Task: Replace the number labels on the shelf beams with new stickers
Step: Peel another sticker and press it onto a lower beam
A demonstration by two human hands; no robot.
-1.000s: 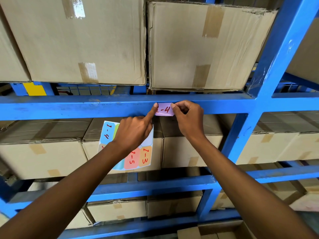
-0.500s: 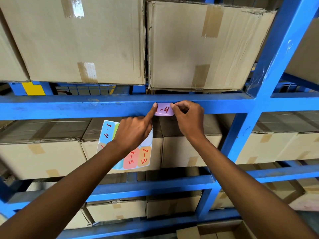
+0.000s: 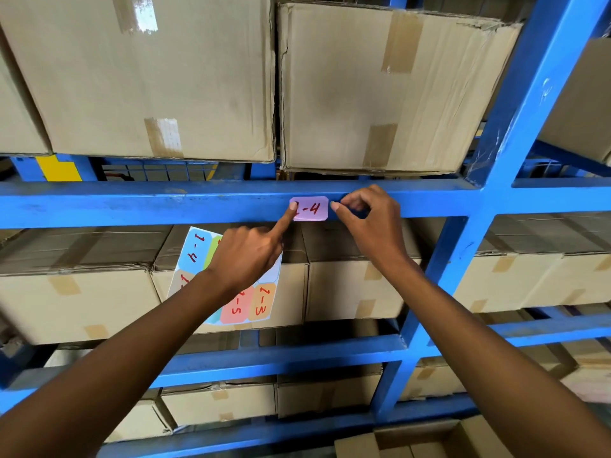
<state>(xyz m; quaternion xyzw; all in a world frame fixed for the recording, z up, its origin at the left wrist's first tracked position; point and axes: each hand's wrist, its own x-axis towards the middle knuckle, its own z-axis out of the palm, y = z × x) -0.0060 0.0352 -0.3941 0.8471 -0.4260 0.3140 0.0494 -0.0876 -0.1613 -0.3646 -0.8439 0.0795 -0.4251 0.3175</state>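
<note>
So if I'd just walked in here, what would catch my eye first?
Probably the small purple sticker marked with a red number ending in "-4", on the front of the bright blue shelf beam. The left hand presses its left edge with the index finger while holding a sheet of coloured stickers below; the right hand is at its right edge. Big taped cardboard boxes crowd the shelf above.

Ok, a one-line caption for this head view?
Left hand presses purple sticker onto blue beam, sticker sheet tucked underneath.
</note>
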